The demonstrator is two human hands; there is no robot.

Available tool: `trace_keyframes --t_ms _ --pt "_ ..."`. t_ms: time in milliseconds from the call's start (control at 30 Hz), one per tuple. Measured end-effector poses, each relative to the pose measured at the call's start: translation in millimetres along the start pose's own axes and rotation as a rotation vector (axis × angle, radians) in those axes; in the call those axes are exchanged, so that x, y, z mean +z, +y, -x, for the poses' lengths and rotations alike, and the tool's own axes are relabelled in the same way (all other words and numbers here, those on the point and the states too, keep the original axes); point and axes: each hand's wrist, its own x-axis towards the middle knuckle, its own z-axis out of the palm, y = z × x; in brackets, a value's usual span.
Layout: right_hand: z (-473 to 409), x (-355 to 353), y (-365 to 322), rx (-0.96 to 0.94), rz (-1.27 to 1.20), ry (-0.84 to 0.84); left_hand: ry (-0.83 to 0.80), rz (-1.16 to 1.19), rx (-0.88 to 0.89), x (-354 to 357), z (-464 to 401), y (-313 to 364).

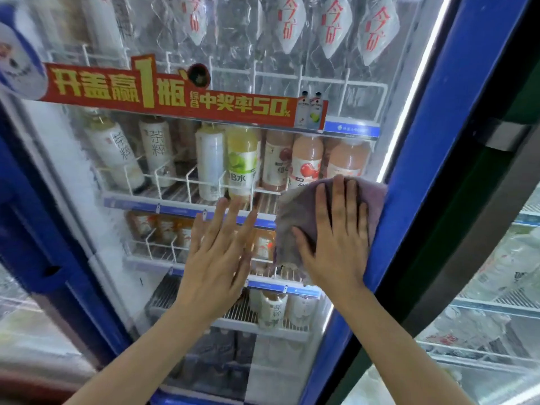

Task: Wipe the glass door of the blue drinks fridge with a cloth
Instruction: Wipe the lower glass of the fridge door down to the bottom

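Head view: right hand [339,238] flat, fingers spread, pressing purple cloth [295,217] on glass door [181,159]; left hand [217,252] flat, empty, blurred.

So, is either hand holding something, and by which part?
The right hand presses the purple cloth flat against the glass door, palm on its middle. The left hand holds nothing, fingers spread.

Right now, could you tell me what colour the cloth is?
The cloth is a muted purple, seen in the head view.
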Motion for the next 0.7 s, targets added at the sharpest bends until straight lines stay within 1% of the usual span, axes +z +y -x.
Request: trace_keyframes --t_ms 133,300,367,467,533,633,700 --pt "-15 2 -2 -0.016 0.005 0.073 -0.063 -0.008 -0.084 -7 17 -18" --pt "-3 20 -8 -0.028 0.032 0.116 -0.103 -0.068 -0.093 -3 19 -28" --pt "15 30 -11 -0.09 0.03 0.1 -0.1 -0.082 -0.099 -1 20 -29" --pt "60 50 -15 -0.292 0.031 0.04 -0.107 -0.11 -0.109 1 21 -32" --pt "86 59 -16 -0.388 0.031 -0.024 -0.123 -0.14 -0.104 3 22 -35" --pt "94 62 -14 -0.406 0.019 -0.058 -0.138 -0.178 -0.091 5 23 -39" --pt "73 52 -11 -0.417 0.022 -0.026 -0.14 -0.182 -0.089 6 24 -40"
